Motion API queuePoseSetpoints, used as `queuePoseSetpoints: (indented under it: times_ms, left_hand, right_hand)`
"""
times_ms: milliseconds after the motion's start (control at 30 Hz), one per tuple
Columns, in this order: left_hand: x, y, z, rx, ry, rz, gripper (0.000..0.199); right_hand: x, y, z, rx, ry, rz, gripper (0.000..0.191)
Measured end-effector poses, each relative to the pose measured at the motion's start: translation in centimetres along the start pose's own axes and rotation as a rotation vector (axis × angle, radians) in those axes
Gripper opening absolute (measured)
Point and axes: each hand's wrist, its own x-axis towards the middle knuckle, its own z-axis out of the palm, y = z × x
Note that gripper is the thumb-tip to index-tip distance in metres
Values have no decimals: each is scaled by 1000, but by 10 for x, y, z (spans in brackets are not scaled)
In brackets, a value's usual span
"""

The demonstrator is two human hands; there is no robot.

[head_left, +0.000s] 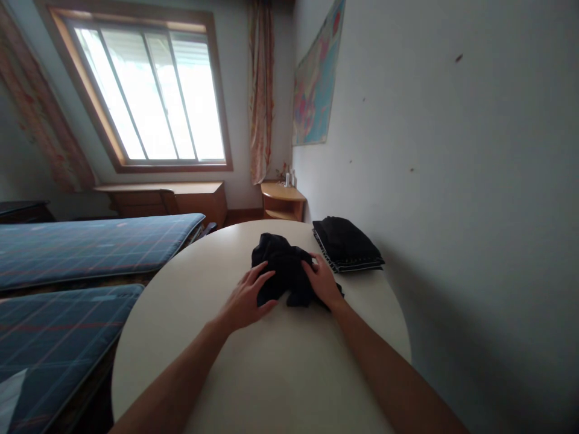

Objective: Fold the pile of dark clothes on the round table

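A crumpled black cloth garment (284,268) lies bunched on the round cream-white table (271,374); its exact kind cannot be made out. My left hand (250,298) rests against its left side, with the fingers spread and the thumb apart. At the right side of the garment, my right hand (324,280) has its thumb on the fabric and its fingers bent around the edge, partly hidden. Just beyond my right hand sits a neat stack of folded black clothes (346,241) with pale edging along its lower layers.
A white wall (474,241) runs close along the table's right side. To the left are two blue plaid mattresses (90,247). Farther back stand a wooden desk (199,193), a corner shelf (283,193) with small items, and a window (149,90) with curtains.
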Motion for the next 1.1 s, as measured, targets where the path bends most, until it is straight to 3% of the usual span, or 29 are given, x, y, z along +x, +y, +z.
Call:
queuePoseSetpoints:
  times_ms: [67, 167, 233, 333, 433, 600, 700, 833, 933, 967, 1000, 1100]
  left_hand:
    - [-1, -4, 10, 9, -108, -28, 64]
    - [-1, -9, 18, 1, -193, -65, 43]
    - [2, -9, 17, -13, -201, -60, 29]
    - [6, -8, 11, 6, -147, -125, 24]
    - [9, -13, 3, 13, -6, -290, 24]
    - [13, -39, -8, -119, 453, -498, 26]
    - [15, -53, -12, -209, 659, -562, 28]
    - [16, -58, -12, -278, 714, -611, 31]
    - [16, -56, -10, -311, 705, -585, 32]
    - [16, -55, -10, -316, 705, -579, 33]
    - [16, -54, -10, -320, 708, -575, 33]
    - [15, -52, -15, -330, 748, -570, 32]
  right_hand:
    - [2, 5, -3, -22, 56, -23, 44]
    - [4, 8, -8, -126, 121, -110, 42]
    - [5, 9, -11, -191, 110, -136, 39]
    - [6, 11, -12, -277, 99, -132, 39]
    - [7, 16, -10, -322, 125, -156, 39]
    - [6, 13, -16, -352, 175, -301, 29]
    - [1, -3, -24, -336, 75, -425, 24]
    - [-12, -28, -25, -355, -200, -673, 22]
    - [-22, -39, -12, -431, -388, -828, 72]
    - [-24, -40, -6, -452, -433, -859, 79]
    - [-25, -40, 0, -468, -468, -879, 76]
    - [-22, -34, 9, -463, -463, -841, 32]
